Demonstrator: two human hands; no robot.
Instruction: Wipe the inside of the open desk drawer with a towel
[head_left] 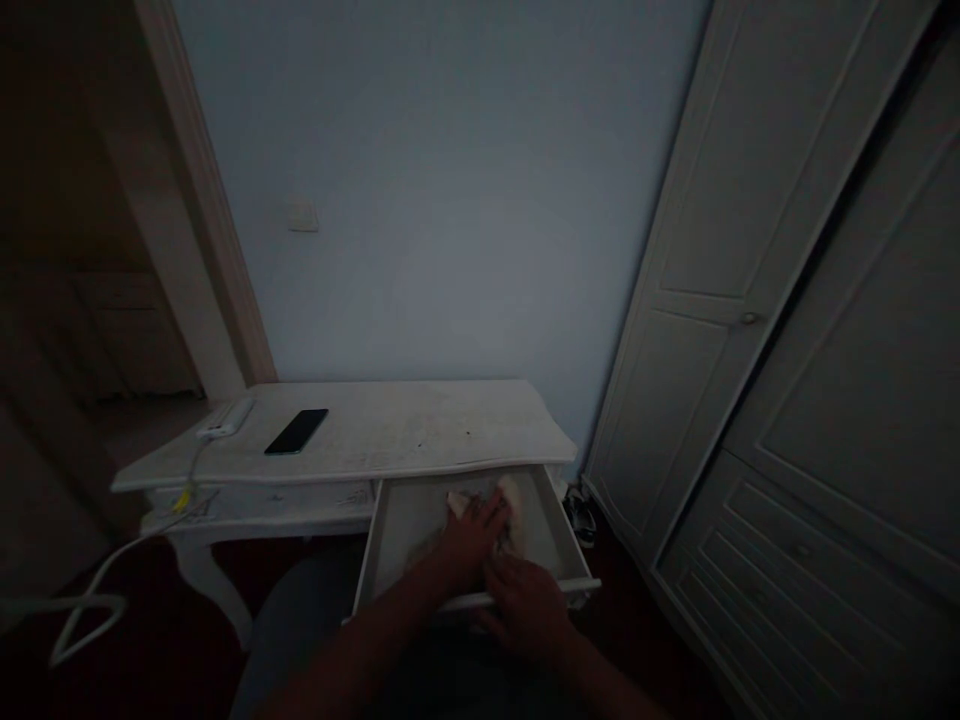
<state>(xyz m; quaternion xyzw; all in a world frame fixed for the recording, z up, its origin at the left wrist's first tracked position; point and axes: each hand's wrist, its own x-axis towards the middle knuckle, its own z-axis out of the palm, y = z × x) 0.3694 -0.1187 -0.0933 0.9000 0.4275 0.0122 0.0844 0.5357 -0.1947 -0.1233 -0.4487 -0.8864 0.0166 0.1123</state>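
Observation:
A white drawer [409, 515] is pulled out of the white table. Inside it lies a pale, crumpled cloth [511, 500]. My left hand [474, 535] reaches into the drawer and presses on this cloth, its fingers bent over it. At the drawer's front edge is my right hand [529, 600], curled over the front panel, with its fingertips close to the near side of the cloth. Dim light hides the finer detail of the fingers.
On the white tabletop [405, 420] lie a black phone [298, 432] and a white power strip [227, 418] with a cable hanging down the left. A pale wardrobe [686, 330] stands at right. Shoes [580, 518] sit on the floor beside the table.

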